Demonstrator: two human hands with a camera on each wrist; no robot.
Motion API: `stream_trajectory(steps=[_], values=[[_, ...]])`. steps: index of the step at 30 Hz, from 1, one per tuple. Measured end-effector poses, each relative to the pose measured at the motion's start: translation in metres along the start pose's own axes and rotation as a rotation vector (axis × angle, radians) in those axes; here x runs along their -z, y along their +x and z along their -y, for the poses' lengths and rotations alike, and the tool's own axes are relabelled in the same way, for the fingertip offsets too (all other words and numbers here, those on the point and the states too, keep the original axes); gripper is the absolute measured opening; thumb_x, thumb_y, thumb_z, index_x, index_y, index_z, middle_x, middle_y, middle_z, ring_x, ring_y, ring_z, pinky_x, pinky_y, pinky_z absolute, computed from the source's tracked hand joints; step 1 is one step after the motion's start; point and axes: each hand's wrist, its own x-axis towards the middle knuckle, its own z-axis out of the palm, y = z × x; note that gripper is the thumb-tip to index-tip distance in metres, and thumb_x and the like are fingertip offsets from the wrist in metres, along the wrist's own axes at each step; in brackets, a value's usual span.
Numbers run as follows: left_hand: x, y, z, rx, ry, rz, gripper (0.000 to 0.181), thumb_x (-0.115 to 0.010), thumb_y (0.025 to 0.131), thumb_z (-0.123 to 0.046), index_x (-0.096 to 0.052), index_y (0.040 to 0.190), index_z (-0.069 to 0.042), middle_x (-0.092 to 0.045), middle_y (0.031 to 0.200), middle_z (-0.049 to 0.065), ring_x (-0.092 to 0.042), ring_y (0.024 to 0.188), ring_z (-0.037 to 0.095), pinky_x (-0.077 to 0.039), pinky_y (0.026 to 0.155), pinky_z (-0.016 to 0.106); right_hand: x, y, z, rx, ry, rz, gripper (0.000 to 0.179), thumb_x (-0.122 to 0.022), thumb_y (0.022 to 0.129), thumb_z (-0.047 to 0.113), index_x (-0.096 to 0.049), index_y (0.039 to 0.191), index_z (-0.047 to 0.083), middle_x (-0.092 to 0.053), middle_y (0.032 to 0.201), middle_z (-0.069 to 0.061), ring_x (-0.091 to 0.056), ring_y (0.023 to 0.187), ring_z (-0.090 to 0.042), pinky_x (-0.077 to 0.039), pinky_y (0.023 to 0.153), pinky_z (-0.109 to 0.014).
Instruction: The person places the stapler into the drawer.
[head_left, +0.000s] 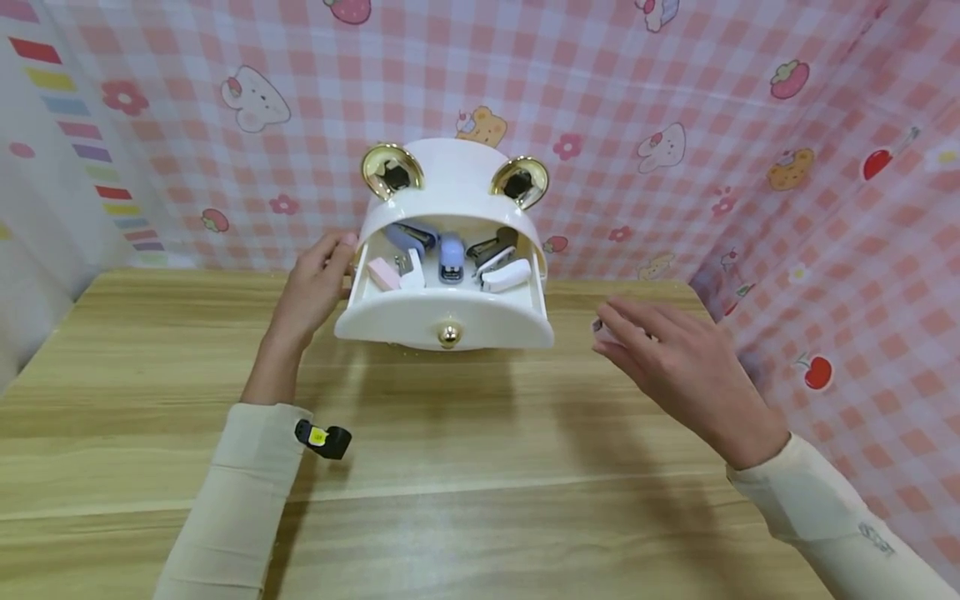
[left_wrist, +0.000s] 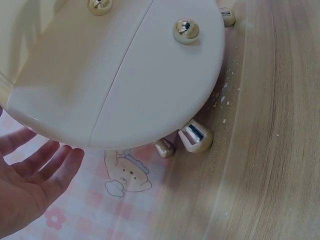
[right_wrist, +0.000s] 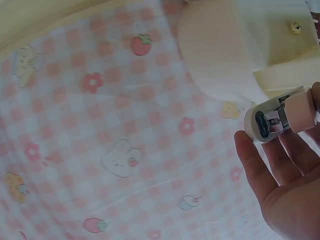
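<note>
A white storage box (head_left: 459, 177) with gold-rimmed round ears stands at the back of the table, its upper drawer (head_left: 405, 321) pulled out. Inside lie several small staplers, among them a blue one (head_left: 452, 254), a white one (head_left: 507, 276) and a pink-and-white one (head_left: 385, 273). My left hand (head_left: 311, 287) rests against the box's left side; in the left wrist view its fingers (left_wrist: 62, 165) are loosely extended along the edge. To the right of the box, my right hand (head_left: 667, 358) holds a small pink-and-white stapler (right_wrist: 280, 117) between thumb and fingers.
The wooden table (head_left: 450, 517) reaches towards me, with a checked pink cloth (head_left: 315, 100) hanging behind and to the right. Gold feet (left_wrist: 196, 136) support the box. A black camera mount (head_left: 324, 438) sits on my left sleeve.
</note>
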Motion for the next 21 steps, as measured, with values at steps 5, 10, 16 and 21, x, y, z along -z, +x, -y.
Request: stream_trajectory(steps=[5,10,16,21], values=[[0.000,-0.001,0.000,0.001,0.002,0.004,0.058,-0.039,0.108,-0.049,-0.055,0.139,-0.003,-0.054,0.122,0.015,-0.056,0.103,0.020,-0.059,0.082,0.030,0.001,0.013,0.003,0.018,0.015,0.022,0.043,-0.050,0.108,0.039,-0.066,0.132,0.007,-0.070,0.122,-0.012,-0.070,0.097,-0.034,-0.059,0.077,-0.051],[0.000,0.000,0.000,-0.005,-0.002,0.001,0.057,-0.040,0.108,-0.049,-0.056,0.138,-0.003,-0.055,0.120,0.015,-0.057,0.103,0.019,-0.059,0.081,0.029,0.002,0.028,0.005,0.060,-0.018,0.011,0.043,-0.049,0.109,0.038,-0.065,0.134,0.006,-0.069,0.122,-0.013,-0.070,0.096,-0.033,-0.060,0.074,-0.050],[0.000,0.000,0.001,0.000,-0.002,0.004,0.057,-0.039,0.108,-0.048,-0.055,0.139,-0.003,-0.055,0.122,0.015,-0.056,0.104,0.020,-0.059,0.081,0.028,0.007,0.054,0.008,0.090,-0.001,0.002,0.043,-0.062,0.103,0.029,-0.060,0.141,0.008,-0.067,0.128,-0.012,-0.069,0.100,-0.033,-0.060,0.080,-0.049],[0.001,-0.001,0.000,0.007,-0.005,0.016,0.057,-0.038,0.109,-0.047,-0.054,0.142,-0.004,-0.053,0.120,0.014,-0.055,0.102,0.019,-0.059,0.082,0.030,0.008,0.071,0.013,0.081,0.007,0.013,0.048,-0.067,0.100,0.029,-0.058,0.144,0.013,-0.065,0.134,-0.008,-0.067,0.106,-0.031,-0.057,0.089,-0.049]])
